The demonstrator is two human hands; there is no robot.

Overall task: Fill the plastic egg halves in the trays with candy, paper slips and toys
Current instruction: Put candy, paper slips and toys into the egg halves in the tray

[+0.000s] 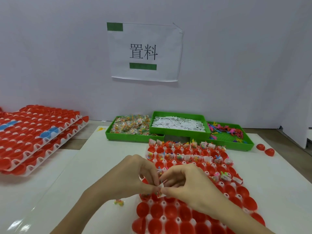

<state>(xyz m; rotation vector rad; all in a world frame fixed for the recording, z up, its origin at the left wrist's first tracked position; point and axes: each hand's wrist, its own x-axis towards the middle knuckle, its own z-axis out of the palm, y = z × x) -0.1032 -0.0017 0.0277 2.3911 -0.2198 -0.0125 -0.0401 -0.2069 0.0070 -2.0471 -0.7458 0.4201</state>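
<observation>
Both hands (162,184) pinch a paper slip (161,190) over red egg halves (170,211)

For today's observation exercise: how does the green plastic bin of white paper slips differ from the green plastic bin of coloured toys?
The green plastic bin of white paper slips sits raised, its ends resting over its neighbours; the green plastic bin of coloured toys lies lower, at the right end. The slips bin looks heaped across; the toys bin shows bare studded floor. Slips are white; toys are multicoloured. Both are shallow rectangular green trays.
</observation>
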